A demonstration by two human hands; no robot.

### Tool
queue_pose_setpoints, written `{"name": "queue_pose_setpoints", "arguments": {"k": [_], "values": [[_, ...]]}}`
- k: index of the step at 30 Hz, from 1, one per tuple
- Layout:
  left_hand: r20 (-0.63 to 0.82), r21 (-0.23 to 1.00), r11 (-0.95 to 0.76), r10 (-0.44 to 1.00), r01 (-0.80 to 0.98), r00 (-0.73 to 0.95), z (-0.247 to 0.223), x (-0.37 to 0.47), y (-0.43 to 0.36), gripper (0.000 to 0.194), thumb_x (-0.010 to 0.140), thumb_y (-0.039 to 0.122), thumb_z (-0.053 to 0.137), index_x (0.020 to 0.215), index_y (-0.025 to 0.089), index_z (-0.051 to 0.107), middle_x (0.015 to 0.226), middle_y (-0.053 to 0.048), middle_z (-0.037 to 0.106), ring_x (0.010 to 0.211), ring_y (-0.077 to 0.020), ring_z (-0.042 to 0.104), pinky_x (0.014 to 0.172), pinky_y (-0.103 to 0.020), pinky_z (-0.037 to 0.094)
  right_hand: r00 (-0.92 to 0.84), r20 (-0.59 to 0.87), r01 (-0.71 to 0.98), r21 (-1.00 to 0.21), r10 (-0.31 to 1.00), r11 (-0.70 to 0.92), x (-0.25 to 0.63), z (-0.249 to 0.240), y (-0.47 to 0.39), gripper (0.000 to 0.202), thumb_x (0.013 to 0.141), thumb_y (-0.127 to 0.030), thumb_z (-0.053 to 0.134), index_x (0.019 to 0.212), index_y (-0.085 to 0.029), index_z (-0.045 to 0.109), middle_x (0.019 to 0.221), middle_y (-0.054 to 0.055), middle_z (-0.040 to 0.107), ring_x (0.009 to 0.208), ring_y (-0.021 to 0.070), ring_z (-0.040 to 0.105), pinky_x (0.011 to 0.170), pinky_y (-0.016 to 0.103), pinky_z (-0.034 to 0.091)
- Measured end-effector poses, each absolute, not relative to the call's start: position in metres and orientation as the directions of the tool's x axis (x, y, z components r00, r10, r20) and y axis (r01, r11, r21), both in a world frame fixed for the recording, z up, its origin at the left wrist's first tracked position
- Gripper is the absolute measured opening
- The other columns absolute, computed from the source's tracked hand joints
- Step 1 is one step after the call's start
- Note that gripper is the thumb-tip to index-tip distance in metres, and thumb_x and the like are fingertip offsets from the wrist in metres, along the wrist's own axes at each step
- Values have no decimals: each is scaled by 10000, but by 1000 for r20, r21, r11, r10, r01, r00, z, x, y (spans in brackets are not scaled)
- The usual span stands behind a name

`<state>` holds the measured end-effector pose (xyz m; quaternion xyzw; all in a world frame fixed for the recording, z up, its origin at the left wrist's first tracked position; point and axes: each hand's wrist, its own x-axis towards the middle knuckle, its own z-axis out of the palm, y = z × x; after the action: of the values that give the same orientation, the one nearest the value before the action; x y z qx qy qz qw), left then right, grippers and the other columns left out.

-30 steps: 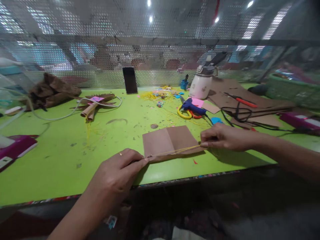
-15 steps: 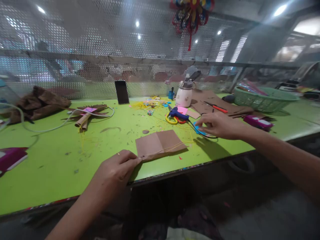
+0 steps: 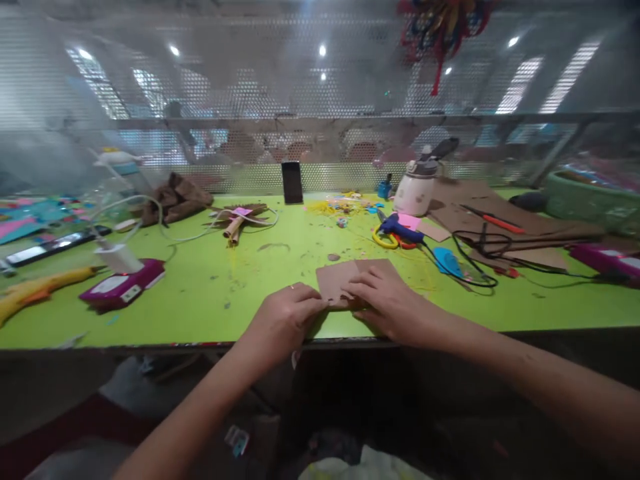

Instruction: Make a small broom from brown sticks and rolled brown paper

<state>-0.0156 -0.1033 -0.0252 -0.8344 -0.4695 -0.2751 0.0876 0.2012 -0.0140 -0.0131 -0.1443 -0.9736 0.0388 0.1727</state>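
A creased piece of brown paper (image 3: 336, 279) lies by the near edge of the green table (image 3: 200, 293). At its near left corner my left hand (image 3: 287, 313) is closed, thumb and index finger pinching the paper. My right hand (image 3: 393, 303) lies over the near right part, its fingers bent on top and the thumb at the near edge, gripping it. The fingers hide part of that edge, and I cannot make out the yellow thread there. Beyond the right hand rest a blue glue gun (image 3: 403, 230) and yellow-handled scissors (image 3: 381, 237).
A phone (image 3: 293, 183) leans at the back. A white bottle (image 3: 415, 190) stands behind the glue gun. Farther right are brown sheets (image 3: 470, 207), a black cable (image 3: 480, 280) and a green basket (image 3: 590, 200). Purple power strips (image 3: 123, 287) sit at both sides, with a paper craft piece (image 3: 240, 220) left of centre.
My right hand has come back left from beside the glue gun, where yellow thread stretched toward it, onto the paper. My left hand keeps its corner. The view has turned left.
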Motion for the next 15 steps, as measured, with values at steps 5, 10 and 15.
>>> {"name": "queue_pose_setpoints", "arguments": {"k": [5,10,15], "values": [[476,258,-517,803,816,358,-25,-18,-101,212,875,163,503,953,190,698,847,-61,691,780,-139,614,676,-230,466,-910,335,199,-158,242,967,192,-14,-6,198,889,-213,519,1065,-147,578,970,109,614,901,221,507,788,366,416],[378,358,-466,865,809,330,-11,-20,-96,172,858,223,550,871,178,716,801,-45,704,731,-130,624,667,-225,459,-910,289,220,-274,298,936,185,-19,5,213,906,-235,495,811,-152,668,774,75,639,732,178,544,629,279,386],[345,418,-430,890,800,298,-3,-20,-94,140,822,179,581,821,161,720,771,-39,708,717,-123,628,654,-209,447,-887,303,233,-361,350,903,185,-20,12,189,898,-268,518,924,-185,686,814,58,690,730,167,585,643,268,394]]}}
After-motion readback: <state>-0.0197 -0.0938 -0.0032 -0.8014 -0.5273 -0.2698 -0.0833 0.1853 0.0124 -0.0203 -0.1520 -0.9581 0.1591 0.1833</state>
